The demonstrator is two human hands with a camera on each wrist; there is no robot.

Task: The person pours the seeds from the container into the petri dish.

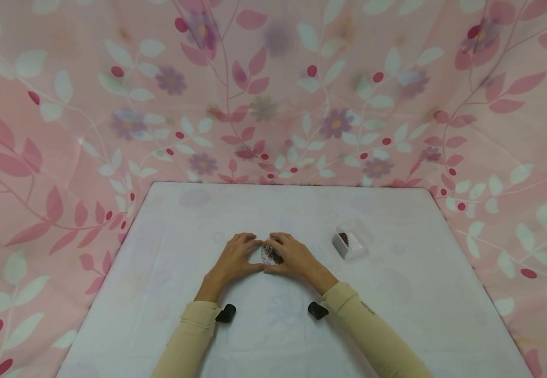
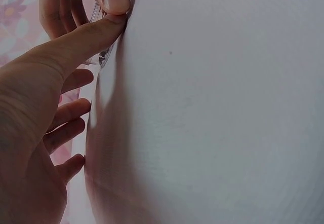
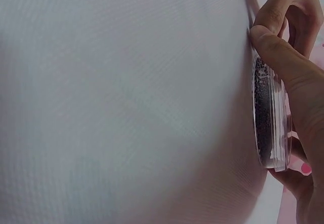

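A round, clear, shallow lidded dish (image 1: 270,255) with dark granular contents is at the middle of the white table. My right hand (image 1: 294,257) holds it, thumb on the near side and fingers on the far side. In the right wrist view, the dish (image 3: 264,117) shows edge-on against the right palm side. My left hand (image 1: 235,257) arches at the dish's left, its thumb tip against the right thumb. The left wrist view shows the left fingers (image 2: 68,112) spread and loosely bent. Whether the left hand touches the dish is hard to tell.
To the right on the white table (image 1: 396,325) stands a small clear plastic box (image 1: 356,247) with white and dark brown contents. Two black pieces (image 1: 226,313) sit near the cuffs. A floral pink curtain (image 1: 273,105) surrounds the table's back and sides.
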